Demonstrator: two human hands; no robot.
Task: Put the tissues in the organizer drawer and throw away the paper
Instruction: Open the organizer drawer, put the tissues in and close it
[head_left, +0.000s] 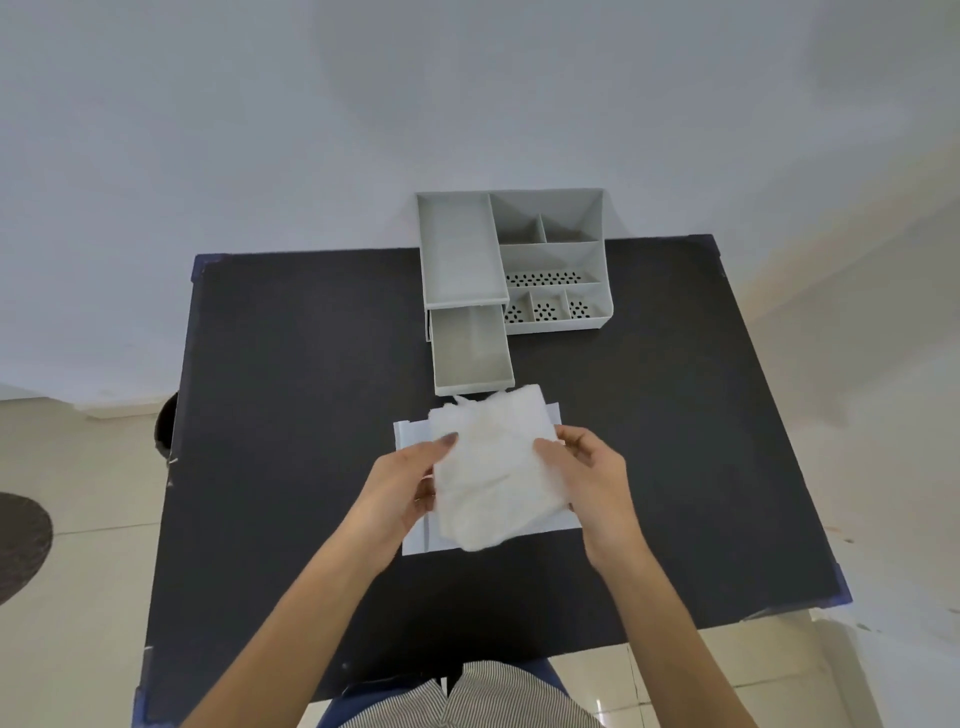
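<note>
A stack of white tissues (493, 467) is held between both hands just above the middle of the black table. My left hand (400, 483) grips its left edge and my right hand (587, 467) grips its right edge. Under the tissues lies a flat pale sheet of paper (415, 540), mostly hidden by them. Beyond the tissues stands a grey organizer (550, 244) with its lower drawer (470, 384) pulled out toward me; the drawer holds nothing.
The black table (291, 415) has blue-taped corners and stands against a white wall. A dark round bin (165, 426) sits on the floor by the table's left edge. A dark round mat (21, 545) lies on the tiled floor further left.
</note>
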